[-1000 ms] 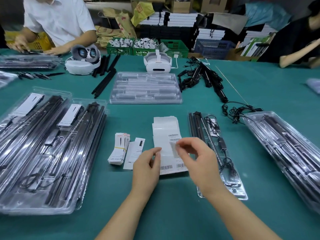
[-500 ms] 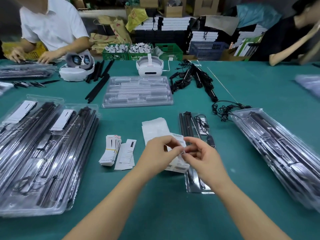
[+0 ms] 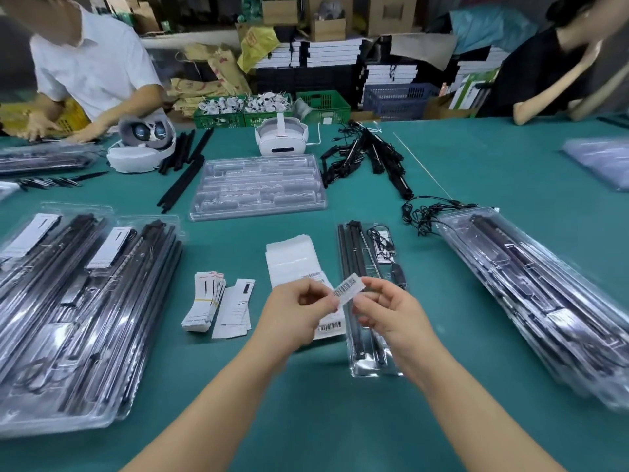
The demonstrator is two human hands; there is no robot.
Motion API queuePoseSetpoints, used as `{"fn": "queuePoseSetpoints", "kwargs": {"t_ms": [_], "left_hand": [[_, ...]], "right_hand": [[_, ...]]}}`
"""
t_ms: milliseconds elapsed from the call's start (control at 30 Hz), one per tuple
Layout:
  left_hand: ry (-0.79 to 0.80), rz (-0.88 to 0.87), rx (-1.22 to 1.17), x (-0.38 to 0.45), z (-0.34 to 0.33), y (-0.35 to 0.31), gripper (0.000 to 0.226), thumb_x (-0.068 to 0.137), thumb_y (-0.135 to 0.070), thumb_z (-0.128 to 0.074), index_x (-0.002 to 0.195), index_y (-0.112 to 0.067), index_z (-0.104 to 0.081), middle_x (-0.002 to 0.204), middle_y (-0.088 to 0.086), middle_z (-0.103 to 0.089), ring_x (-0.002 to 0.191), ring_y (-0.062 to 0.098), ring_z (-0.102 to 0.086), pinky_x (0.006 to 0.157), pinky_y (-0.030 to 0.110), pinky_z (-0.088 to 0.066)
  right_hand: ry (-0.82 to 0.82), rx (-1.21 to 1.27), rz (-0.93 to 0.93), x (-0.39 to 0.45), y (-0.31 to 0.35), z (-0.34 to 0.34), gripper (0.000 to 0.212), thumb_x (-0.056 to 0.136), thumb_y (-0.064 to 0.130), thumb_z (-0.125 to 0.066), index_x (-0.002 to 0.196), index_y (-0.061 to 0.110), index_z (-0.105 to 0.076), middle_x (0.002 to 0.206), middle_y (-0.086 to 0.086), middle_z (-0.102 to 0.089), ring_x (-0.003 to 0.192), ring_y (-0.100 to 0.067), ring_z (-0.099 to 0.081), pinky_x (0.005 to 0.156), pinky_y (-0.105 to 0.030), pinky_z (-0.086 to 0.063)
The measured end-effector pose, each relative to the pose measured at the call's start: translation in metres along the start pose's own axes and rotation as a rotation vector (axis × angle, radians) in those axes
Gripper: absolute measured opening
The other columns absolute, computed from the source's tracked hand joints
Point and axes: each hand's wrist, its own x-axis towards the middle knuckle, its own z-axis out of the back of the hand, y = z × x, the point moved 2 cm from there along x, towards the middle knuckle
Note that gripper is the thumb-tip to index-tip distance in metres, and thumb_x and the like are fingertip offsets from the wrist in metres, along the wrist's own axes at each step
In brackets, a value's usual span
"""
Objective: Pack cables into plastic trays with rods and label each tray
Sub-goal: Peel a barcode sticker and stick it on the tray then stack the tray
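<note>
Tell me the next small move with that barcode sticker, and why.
Probably carry the sticker right and press it onto the packed tray under the hands. Both hands, left and right, pinch it in the air, off the label sheet, and that tray shows no label yet.

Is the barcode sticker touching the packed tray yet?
Apart. The head view shows the barcode sticker pinched between left hand and right hand, raised above the packed tray.
</note>
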Motion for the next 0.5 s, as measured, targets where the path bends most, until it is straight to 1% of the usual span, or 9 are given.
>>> {"fn": "queuePoseSetpoints", "kwargs": {"t_ms": [67,200,300,367,433,500], "left_hand": [[0.039,0.043,-0.035,-0.006,-0.009,0.007,0.008,0.090,-0.010,-0.071,0.084,-0.006,-0.067,0.069,0.010,-0.066,0.037,0.014,-0.035,0.039,0.022,-0.031],[0.091,0.090,-0.043,-0.011,-0.026,0.016,0.011,0.092,-0.012,-0.069,0.087,-0.004,-0.063,0.070,0.008,-0.070,0.039,0.015,-0.038,0.038,0.022,-0.034],[0.126,0.110,0.000,-0.012,-0.037,0.020,0.014,0.093,-0.015,-0.069,0.083,-0.008,-0.062,0.072,0.007,-0.071,0.040,0.016,-0.039,0.039,0.023,-0.034],[0.172,0.123,0.040,-0.012,-0.042,0.022,0.015,0.092,-0.017,-0.069,0.079,-0.013,-0.064,0.071,0.005,-0.071,0.041,0.015,-0.040,0.041,0.023,-0.034],[0.201,0.106,0.163,-0.010,-0.044,0.021,0.014,0.090,-0.025,-0.071,0.078,-0.017,-0.068,0.070,-0.001,-0.071,0.045,0.010,-0.046,0.047,0.024,-0.038],[0.154,0.034,0.310,-0.005,-0.044,0.017,0.013,0.086,-0.034,-0.075,0.086,-0.021,-0.071,0.078,-0.006,-0.072,0.058,0.003,-0.058,0.061,0.023,-0.046]], "right_hand": [[-0.029,0.021,0.004,0.001,0.001,0.003,0.026,0.089,0.002,-0.069,0.112,0.015,-0.066,0.089,-0.007,-0.074,0.080,-0.015,-0.068,0.068,-0.022,-0.054],[-0.036,0.011,0.022,0.001,-0.001,0.008,0.026,0.089,0.000,-0.068,0.111,0.013,-0.067,0.080,-0.004,-0.069,0.074,-0.017,-0.067,0.069,-0.024,-0.056],[-0.052,0.012,0.025,-0.001,-0.002,0.012,0.030,0.089,-0.002,-0.067,0.114,0.014,-0.065,0.076,-0.001,-0.066,0.068,-0.014,-0.065,0.064,-0.023,-0.055],[-0.060,0.003,0.024,-0.002,-0.001,0.016,0.032,0.089,-0.003,-0.067,0.115,0.014,-0.063,0.075,0.000,-0.066,0.068,-0.015,-0.065,0.065,-0.025,-0.055],[-0.067,-0.043,0.031,-0.004,0.000,0.021,0.033,0.088,-0.004,-0.067,0.115,0.015,-0.063,0.074,0.001,-0.067,0.070,-0.016,-0.065,0.068,-0.026,-0.055],[-0.057,-0.122,0.051,-0.007,0.002,0.028,0.035,0.088,-0.003,-0.069,0.116,0.016,-0.063,0.075,0.002,-0.067,0.072,-0.013,-0.064,0.069,-0.022,-0.053]]}}
